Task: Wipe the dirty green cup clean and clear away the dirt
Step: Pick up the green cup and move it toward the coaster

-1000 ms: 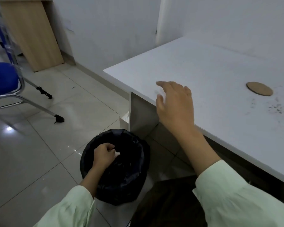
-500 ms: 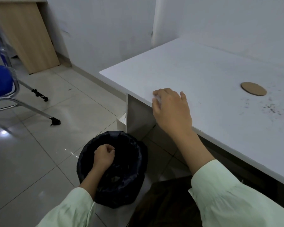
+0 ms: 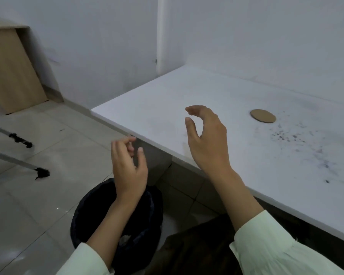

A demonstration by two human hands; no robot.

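No green cup is in view. Dark specks of dirt [image 3: 290, 136] lie scattered on the white table [image 3: 187, 96] at the right, close to a round brown coaster [image 3: 263, 115]. My right hand [image 3: 207, 139] hovers over the table's near edge, fingers curled apart, holding nothing. My left hand [image 3: 128, 165] is raised above the black-lined bin [image 3: 87, 219] on the floor, just left of the table corner, fingers apart and empty. A pale scrap [image 3: 125, 238] shows inside the bin.
A wooden cabinet [image 3: 10, 72] stands at the far left against the wall. Metal chair legs with black feet [image 3: 40, 172] cross the tiled floor at left. A white wall runs behind the table.
My left hand has come up out of the bin and spread its fingers. My right hand has lifted off the table edge and moved inward. The view has tilted up.
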